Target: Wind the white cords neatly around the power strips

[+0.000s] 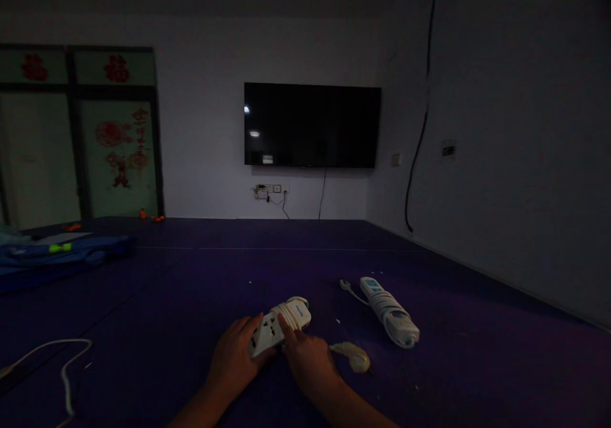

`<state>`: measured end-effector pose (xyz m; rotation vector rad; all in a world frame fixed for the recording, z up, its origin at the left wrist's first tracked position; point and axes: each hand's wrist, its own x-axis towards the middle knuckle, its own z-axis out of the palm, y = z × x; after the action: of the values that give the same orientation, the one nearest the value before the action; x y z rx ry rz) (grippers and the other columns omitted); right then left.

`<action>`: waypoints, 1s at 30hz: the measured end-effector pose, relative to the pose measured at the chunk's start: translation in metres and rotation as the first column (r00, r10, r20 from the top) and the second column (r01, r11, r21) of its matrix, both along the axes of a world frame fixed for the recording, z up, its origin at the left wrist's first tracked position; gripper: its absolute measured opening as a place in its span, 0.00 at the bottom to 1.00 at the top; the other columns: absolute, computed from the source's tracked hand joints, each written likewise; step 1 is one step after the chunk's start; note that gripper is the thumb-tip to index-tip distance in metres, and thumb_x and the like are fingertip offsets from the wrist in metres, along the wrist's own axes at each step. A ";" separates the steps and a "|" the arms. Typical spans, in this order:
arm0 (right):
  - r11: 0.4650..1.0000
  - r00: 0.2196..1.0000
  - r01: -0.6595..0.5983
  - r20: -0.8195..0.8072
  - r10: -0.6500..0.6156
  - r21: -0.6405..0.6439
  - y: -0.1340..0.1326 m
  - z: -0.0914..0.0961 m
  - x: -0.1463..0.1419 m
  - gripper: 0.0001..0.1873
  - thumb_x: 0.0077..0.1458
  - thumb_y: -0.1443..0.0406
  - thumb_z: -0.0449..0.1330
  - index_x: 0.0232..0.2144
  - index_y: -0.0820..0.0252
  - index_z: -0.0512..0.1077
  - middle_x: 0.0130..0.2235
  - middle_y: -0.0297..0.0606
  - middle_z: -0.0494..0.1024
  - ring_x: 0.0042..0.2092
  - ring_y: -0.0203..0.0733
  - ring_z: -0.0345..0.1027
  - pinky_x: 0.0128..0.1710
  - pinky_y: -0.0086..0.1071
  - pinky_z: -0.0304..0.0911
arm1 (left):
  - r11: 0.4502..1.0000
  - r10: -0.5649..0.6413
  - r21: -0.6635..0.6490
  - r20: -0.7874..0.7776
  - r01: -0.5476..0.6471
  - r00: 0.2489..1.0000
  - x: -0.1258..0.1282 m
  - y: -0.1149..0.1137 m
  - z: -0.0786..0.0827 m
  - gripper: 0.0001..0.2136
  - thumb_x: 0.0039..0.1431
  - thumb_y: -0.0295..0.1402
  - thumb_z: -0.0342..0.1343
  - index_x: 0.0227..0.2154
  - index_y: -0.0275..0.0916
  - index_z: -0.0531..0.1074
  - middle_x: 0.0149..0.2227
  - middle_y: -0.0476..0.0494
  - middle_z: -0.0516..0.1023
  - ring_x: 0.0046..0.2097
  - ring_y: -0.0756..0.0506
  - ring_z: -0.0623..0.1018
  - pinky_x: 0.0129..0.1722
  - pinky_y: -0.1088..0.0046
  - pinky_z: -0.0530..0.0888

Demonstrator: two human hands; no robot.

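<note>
A white power strip [281,323] with its cord wound round it lies on the purple floor mat [191,301]. My left hand [236,355] grips its near end from the left, fingers curled round the edge. My right hand [308,358] rests beside it, index finger stretched onto the wound cord. The strip's plug [353,355] lies just right of my right hand. A second white power strip [389,310], also wrapped in its cord, lies further right, apart from both hands.
A loose white cable [64,358] curls at the left edge. Blue folded cloth [57,256] lies at the far left. A wall-mounted television [312,124] hangs ahead, with sockets [270,191] below it. The room is dim.
</note>
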<state>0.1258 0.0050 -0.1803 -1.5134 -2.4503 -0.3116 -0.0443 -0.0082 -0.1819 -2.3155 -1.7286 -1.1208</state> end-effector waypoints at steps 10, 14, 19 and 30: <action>1.000 1.000 0.007 0.010 -0.007 0.025 0.002 -0.004 0.000 0.31 0.52 0.74 0.51 0.58 0.55 0.54 0.39 0.47 0.77 0.30 0.44 0.74 0.24 0.28 0.64 | 1.000 -0.010 0.007 0.010 0.010 1.000 -0.002 0.005 -0.003 0.24 0.46 0.40 0.59 0.48 0.40 0.68 0.44 0.40 0.75 0.46 0.41 0.73 0.45 0.65 0.69; 0.999 1.000 -0.018 -0.005 0.018 0.044 0.002 -0.004 0.001 0.31 0.52 0.73 0.51 0.58 0.56 0.54 0.39 0.47 0.77 0.30 0.44 0.74 0.25 0.28 0.64 | 1.000 -0.016 0.007 0.018 0.016 1.000 -0.002 0.004 -0.002 0.25 0.46 0.42 0.59 0.48 0.40 0.68 0.44 0.40 0.75 0.45 0.41 0.73 0.45 0.64 0.70; 1.000 1.000 -0.015 -0.010 0.015 0.025 0.001 -0.002 0.001 0.31 0.51 0.74 0.52 0.58 0.57 0.55 0.39 0.47 0.77 0.30 0.45 0.74 0.25 0.29 0.65 | 1.000 -0.030 0.007 0.020 0.030 0.999 -0.002 0.005 -0.003 0.24 0.46 0.41 0.58 0.48 0.39 0.68 0.44 0.40 0.75 0.45 0.42 0.73 0.45 0.65 0.70; 1.000 1.000 -0.007 -0.020 0.007 0.012 -0.002 0.002 0.000 0.31 0.51 0.75 0.51 0.58 0.57 0.55 0.40 0.47 0.77 0.32 0.46 0.74 0.26 0.31 0.66 | 1.000 -0.019 -0.005 0.013 0.019 1.000 -0.003 0.005 -0.005 0.25 0.46 0.39 0.59 0.49 0.38 0.67 0.45 0.40 0.74 0.47 0.41 0.73 0.47 0.64 0.69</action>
<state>0.1254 0.0034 -0.1785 -1.4951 -2.4333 -0.3079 -0.0468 -0.0028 -0.1865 -2.3370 -1.7196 -1.1383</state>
